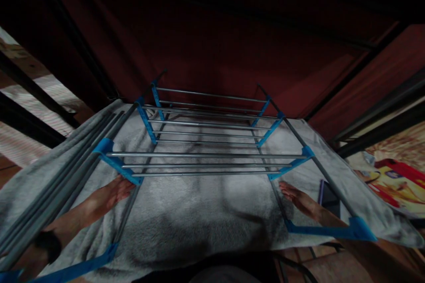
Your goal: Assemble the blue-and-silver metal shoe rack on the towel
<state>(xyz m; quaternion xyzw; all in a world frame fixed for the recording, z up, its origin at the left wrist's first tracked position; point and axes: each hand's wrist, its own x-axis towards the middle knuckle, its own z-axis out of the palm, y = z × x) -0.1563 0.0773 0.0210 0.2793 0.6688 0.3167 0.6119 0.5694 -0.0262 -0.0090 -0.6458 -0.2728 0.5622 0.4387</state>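
A rack of grey metal tubes (206, 155) and blue plastic brackets (121, 166) lies on a grey fleece blanket (199, 212). My left hand (114, 192) reaches under the left long tube, fingers stretched out close to the lower end of the left middle bracket; whether it touches is unclear. On the other side my right hand (297, 196) points its straight fingers at the lower right tube, just below the right middle bracket (290, 169). Neither hand is wrapped round anything. The nearest brackets, lower left and lower right (322, 231), have no crossbars between them.
Several loose grey tubes (79, 159) lie along the blanket's left side. A dark phone-like object (328, 196) rests by my right forearm. Further right is a red and yellow package (400, 181). Dark red fabric (215, 44) hangs behind, with dark frame bars on both sides.
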